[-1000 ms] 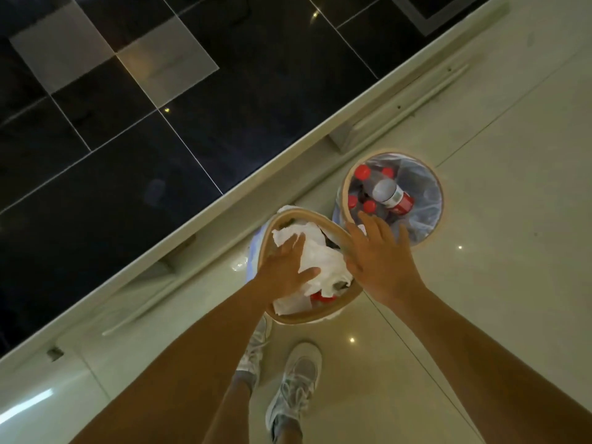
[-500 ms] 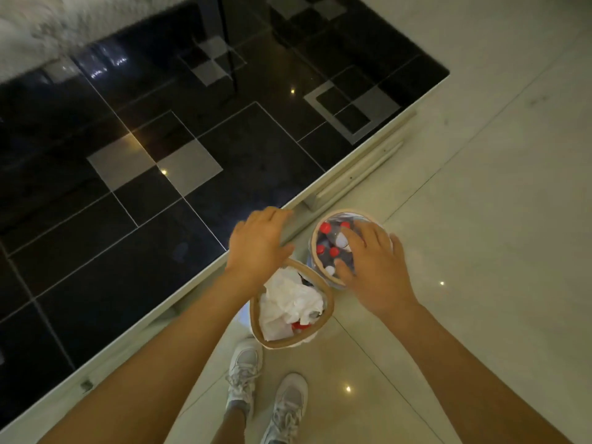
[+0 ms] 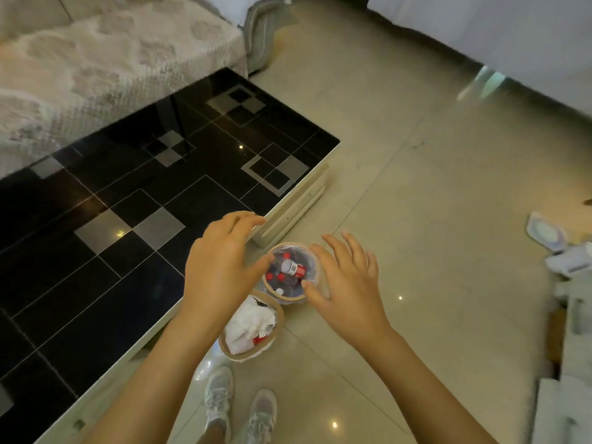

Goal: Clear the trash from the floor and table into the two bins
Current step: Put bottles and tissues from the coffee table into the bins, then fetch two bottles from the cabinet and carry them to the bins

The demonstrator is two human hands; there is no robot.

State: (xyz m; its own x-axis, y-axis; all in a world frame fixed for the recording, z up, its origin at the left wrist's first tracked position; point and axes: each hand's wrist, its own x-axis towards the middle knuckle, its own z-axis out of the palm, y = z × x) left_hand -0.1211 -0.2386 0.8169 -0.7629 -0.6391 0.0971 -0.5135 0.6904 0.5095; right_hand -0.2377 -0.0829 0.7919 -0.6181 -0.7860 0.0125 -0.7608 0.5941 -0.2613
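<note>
Two small round bins stand side by side on the floor beside the black table. The nearer bin (image 3: pixel 278 318) is full of crumpled white paper (image 3: pixel 248 325). The farther bin (image 3: pixel 290 298) holds several plastic bottles with red caps (image 3: pixel 290 267). My left hand (image 3: pixel 221 267) hovers above the table's edge, left of the bottle bin, fingers relaxed and holding nothing. My right hand (image 3: pixel 347 283) hovers to the right of the bottle bin, fingers spread, also empty. Both hands are well above the bins.
The glossy black tiled table (image 3: pixel 144 203) has a white edge and fills the left. A sofa with a pale cover (image 3: pixel 96 59) lies behind it. White objects and boxes (image 3: pixel 567 261) sit at the far right on the beige tiled floor. My two shoes (image 3: pixel 240 408) are below the bins.
My view has risen and pulled back, so the bins look smaller. My left hand lifted off the paper in the near bin. Both hands rose and spread apart.
</note>
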